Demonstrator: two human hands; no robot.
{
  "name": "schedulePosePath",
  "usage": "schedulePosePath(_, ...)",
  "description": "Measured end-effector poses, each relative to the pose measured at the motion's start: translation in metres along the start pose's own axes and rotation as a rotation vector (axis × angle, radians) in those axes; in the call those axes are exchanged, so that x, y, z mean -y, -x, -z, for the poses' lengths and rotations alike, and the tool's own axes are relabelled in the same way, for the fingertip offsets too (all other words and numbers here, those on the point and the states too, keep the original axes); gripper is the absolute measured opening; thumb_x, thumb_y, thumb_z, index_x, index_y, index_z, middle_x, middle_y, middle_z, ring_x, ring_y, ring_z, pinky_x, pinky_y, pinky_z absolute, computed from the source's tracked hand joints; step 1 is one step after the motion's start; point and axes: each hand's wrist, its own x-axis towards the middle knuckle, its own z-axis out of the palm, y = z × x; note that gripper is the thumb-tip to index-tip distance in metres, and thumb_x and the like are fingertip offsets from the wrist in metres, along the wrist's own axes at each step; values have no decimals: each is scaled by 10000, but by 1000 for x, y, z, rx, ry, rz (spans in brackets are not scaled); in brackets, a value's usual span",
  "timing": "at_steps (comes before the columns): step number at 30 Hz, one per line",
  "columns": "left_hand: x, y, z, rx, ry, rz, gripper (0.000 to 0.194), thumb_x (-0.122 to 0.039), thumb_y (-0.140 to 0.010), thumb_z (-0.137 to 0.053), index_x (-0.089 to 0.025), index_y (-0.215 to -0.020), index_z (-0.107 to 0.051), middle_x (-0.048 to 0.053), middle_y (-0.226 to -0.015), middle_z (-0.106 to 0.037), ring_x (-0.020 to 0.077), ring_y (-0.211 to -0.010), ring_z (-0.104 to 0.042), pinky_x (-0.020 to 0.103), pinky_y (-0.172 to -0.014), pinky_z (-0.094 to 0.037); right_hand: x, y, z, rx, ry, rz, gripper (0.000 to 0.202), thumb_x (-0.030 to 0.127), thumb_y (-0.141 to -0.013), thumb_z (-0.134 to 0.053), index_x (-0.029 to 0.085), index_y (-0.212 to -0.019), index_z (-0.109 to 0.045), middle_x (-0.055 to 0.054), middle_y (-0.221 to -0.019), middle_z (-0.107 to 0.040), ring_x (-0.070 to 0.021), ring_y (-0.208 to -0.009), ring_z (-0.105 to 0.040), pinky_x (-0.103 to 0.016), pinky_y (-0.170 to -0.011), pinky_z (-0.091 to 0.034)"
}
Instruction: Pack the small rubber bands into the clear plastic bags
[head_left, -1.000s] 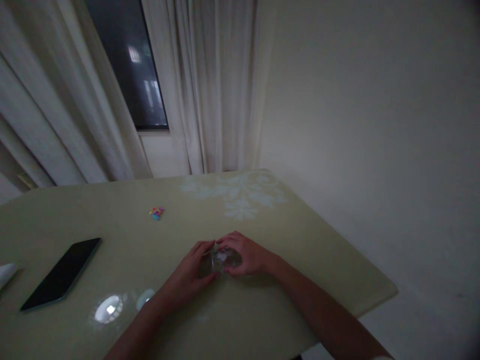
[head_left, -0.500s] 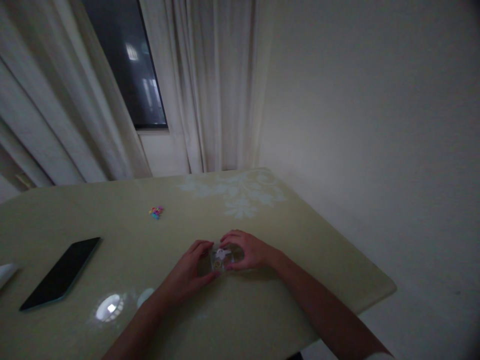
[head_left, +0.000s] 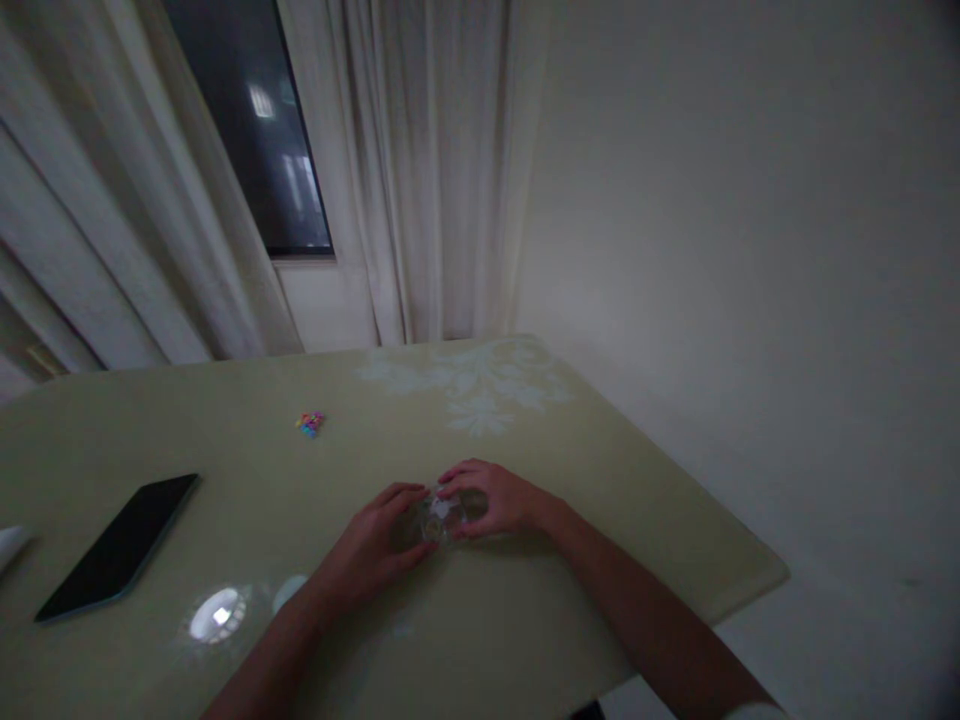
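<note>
A small, clear, flat case (head_left: 442,515) with a pale figure and a small yellowish ring shape inside lies between my two hands, low over the table. My left hand (head_left: 379,540) grips its left edge, fingers at the far corner and thumb at the near one. From the other side my right hand (head_left: 499,500) holds the right part, its fingers and thumb curved around it. What exactly the case contains is too dim to make out.
On the pale table (head_left: 525,620) a dark tablet (head_left: 120,548) lies at the left, with a white object (head_left: 11,543) beyond it at the frame's edge. A small pile of colourful pieces (head_left: 310,424) sits further back. A wall runs along the right.
The clear case looks slightly tilted, with its surface appearing a little different between my fingers. Both hands keep nearly the same position and grip.
</note>
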Motion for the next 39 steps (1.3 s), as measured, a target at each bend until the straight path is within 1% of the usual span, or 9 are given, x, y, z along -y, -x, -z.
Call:
schedulePosePath(8,2,1,1,-1,-94,-17,492,-349,-833,-785,-225,-1302,-704,123,-1365,-692,296,-1196,-709,393,-1046,-574,0,-1,0,11,-3,-17,585,403,-739,-908,209,-1264,-742,-126,-1307,-683,-248,-1188,-653,-396,-1065,-492)
schedulePosePath(16,-5,1,3,-4,-174,-41,495,-321,-826,-776,-263,-1315,-722,112,-1358,-715,298,-1175,-726,381,-1037,-585,4,-2,0,30,71,-33,578,409,-750,-897,200,-1267,-744,-132,-1307,-680,-255,-1194,-644,-405,-1071,-488)
schedulePosePath(24,-4,1,2,55,-226,30,504,-366,-854,-744,-254,-1345,-714,113,-1407,-692,311,-1230,-698,418,-1072,-560,10,-4,3,94,110,-57,552,434,-796,-865,221,-1290,-741,-123,-1366,-670,-255,-1216,-646,-387,-1080,-482)
schedulePosePath(28,-1,1,0,50,-221,74,508,-413,-866,-743,-280,-1356,-712,92,-1435,-681,317,-1261,-682,432,-1092,-544,16,-6,6,124,171,-106,535,447,-822,-845,219,-1294,-741,-132,-1369,-679,-271,-1230,-651,-394,-1075,-481)
schedulePosePath(32,1,0,-3,42,-228,75,520,-408,-861,-759,-322,-1371,-699,66,-1446,-680,317,-1277,-675,448,-1109,-531,23,-5,5,138,238,-151,523,475,-838,-825,245,-1301,-736,-118,-1387,-680,-279,-1238,-649,-394,-1059,-489)
schedulePosePath(34,4,0,-5,22,-249,70,512,-402,-876,-748,-329,-1380,-690,64,-1458,-671,313,-1294,-664,458,-1116,-525,28,-4,-1,99,323,-136,511,443,-880,-787,242,-1342,-706,-124,-1429,-653,-287,-1275,-618,-418,-1088,-466)
schedulePosePath(35,6,0,-6,9,-261,65,511,-398,-887,-738,-329,-1390,-681,66,-1469,-662,309,-1302,-658,461,-1118,-524,30,-4,-5,76,367,-102,476,418,-926,-738,242,-1364,-686,-121,-1461,-629,-282,-1304,-593,-427,-1114,-442)
schedulePosePath(37,12,0,-8,-24,-283,47,512,-376,-904,-717,-329,-1410,-660,67,-1490,-644,301,-1308,-654,465,-1117,-526,33,-4,-14,78,424,-2,369,364,-1018,-615,255,-1366,-673,-96,-1496,-602,-251,-1332,-565,-417,-1147,-405)
schedulePosePath(39,17,1,-10,-55,-293,26,535,-351,-898,-714,-322,-1427,-639,71,-1492,-643,299,-1298,-661,469,-1113,-532,32,-5,-20,87,449,44,332,328,-1057,-548,269,-1361,-668,-74,-1486,-611,-228,-1323,-567,-399,-1147,-403)
